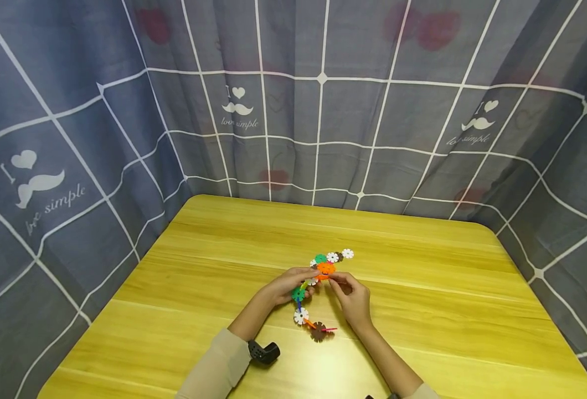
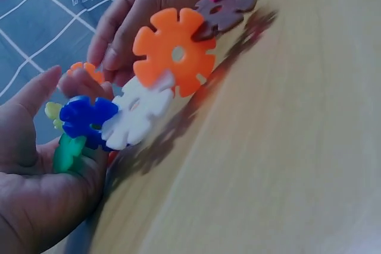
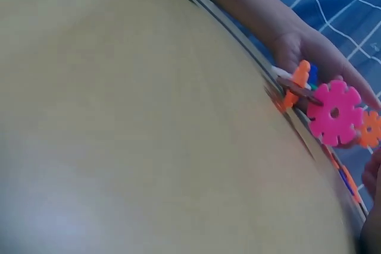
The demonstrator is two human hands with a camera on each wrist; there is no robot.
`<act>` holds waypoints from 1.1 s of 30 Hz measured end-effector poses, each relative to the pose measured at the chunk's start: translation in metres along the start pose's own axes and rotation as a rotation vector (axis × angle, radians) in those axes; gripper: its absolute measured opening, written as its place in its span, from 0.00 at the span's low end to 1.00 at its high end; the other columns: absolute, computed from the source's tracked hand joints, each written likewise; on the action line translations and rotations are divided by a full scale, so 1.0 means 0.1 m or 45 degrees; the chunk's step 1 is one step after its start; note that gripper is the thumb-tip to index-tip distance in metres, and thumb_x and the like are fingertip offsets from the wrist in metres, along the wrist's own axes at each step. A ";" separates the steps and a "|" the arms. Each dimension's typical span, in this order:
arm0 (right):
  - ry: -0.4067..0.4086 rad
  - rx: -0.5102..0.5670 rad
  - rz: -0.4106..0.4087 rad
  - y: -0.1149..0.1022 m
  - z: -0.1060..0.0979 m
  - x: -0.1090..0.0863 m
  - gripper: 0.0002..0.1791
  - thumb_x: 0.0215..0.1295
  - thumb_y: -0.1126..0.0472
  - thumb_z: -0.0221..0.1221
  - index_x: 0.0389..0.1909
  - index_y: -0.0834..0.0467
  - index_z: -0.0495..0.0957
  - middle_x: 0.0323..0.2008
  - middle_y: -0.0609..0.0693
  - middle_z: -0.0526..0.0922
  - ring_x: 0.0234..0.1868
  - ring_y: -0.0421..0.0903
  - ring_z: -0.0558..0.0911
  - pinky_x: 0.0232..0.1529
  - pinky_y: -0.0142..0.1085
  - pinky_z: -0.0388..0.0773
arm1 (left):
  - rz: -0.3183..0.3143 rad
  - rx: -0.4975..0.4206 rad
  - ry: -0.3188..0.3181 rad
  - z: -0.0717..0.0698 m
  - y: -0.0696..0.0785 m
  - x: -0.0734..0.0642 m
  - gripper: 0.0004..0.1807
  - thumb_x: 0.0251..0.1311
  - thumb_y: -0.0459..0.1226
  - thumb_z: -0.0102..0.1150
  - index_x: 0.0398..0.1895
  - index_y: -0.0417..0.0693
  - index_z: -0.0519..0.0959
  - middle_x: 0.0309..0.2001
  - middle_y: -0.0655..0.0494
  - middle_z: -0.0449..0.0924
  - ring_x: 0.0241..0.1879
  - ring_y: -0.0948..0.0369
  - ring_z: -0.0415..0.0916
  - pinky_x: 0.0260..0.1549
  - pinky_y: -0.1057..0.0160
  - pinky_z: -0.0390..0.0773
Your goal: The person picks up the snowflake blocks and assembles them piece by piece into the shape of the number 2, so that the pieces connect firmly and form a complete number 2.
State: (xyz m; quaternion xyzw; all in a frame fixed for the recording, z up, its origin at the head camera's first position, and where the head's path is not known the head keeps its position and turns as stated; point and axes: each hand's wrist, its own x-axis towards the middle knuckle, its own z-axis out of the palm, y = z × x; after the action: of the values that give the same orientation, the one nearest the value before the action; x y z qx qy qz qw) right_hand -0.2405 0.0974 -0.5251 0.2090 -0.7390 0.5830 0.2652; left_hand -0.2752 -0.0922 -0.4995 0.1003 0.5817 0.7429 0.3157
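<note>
A chain of interlocking plastic snowflake discs, with green (image 1: 298, 294), white (image 1: 300, 316), brown (image 1: 318, 332) and pink (image 3: 335, 113) ones in its near part, curves between my hands. My left hand (image 1: 289, 285) holds the chain, thumb by an orange disc (image 1: 325, 269); a green disc (image 2: 68, 154) and a blue disc (image 2: 89, 117) lie against its fingers in the left wrist view. From the other side my right hand (image 1: 354, 299) pinches at the orange disc's edge, its fingertips partly hidden. A larger orange disc (image 2: 178, 52) hangs lower along the chain, over the table.
Beyond my hands, more discs, white (image 1: 348, 253) and green (image 1: 320, 259) among them, stretch toward the back right. The wood-grain table (image 1: 448, 310) spreads around them. A checked grey curtain (image 1: 293, 111) hangs behind and at both sides. A black wrist device (image 1: 263, 352) sits at my left cuff.
</note>
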 end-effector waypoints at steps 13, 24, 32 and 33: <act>-0.184 -0.639 0.122 0.24 0.10 0.25 0.21 0.52 0.60 0.68 0.48 0.62 0.80 0.39 0.55 0.74 0.40 0.51 0.71 0.36 0.41 0.71 | -0.023 -0.068 -0.038 -0.08 0.00 -0.02 0.24 0.64 0.44 0.52 0.54 0.34 0.72 0.37 0.51 0.78 0.21 0.69 0.68 0.20 0.75 0.69; 0.033 -0.072 0.345 0.15 0.01 0.18 0.08 0.54 0.67 0.65 0.34 0.64 0.80 0.25 0.52 0.79 0.24 0.43 0.77 0.24 0.31 0.75 | -0.074 -0.105 -0.081 -0.06 0.02 0.01 0.27 0.65 0.42 0.52 0.56 0.25 0.67 0.35 0.52 0.80 0.22 0.69 0.69 0.20 0.76 0.70; 0.012 0.513 0.662 0.00 -0.02 0.11 0.11 0.60 0.69 0.59 0.40 0.72 0.71 0.21 0.59 0.79 0.17 0.44 0.78 0.20 0.35 0.79 | -0.071 -0.065 -0.038 -0.09 0.03 -0.02 0.27 0.65 0.42 0.52 0.52 0.22 0.67 0.30 0.54 0.77 0.20 0.69 0.66 0.19 0.76 0.68; 0.002 0.524 0.669 -0.01 -0.01 0.10 0.11 0.60 0.69 0.59 0.40 0.72 0.71 0.21 0.58 0.80 0.17 0.44 0.78 0.20 0.35 0.79 | -0.069 -0.060 -0.042 -0.09 0.03 -0.02 0.27 0.65 0.41 0.52 0.52 0.22 0.68 0.30 0.54 0.77 0.20 0.69 0.66 0.19 0.76 0.68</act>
State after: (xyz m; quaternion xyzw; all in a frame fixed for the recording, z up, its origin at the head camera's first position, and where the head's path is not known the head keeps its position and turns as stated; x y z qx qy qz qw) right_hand -0.2478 0.0982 -0.5174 0.0600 -0.6341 0.7687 0.0587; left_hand -0.2793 -0.1012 -0.4989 0.0893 0.5612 0.7458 0.3477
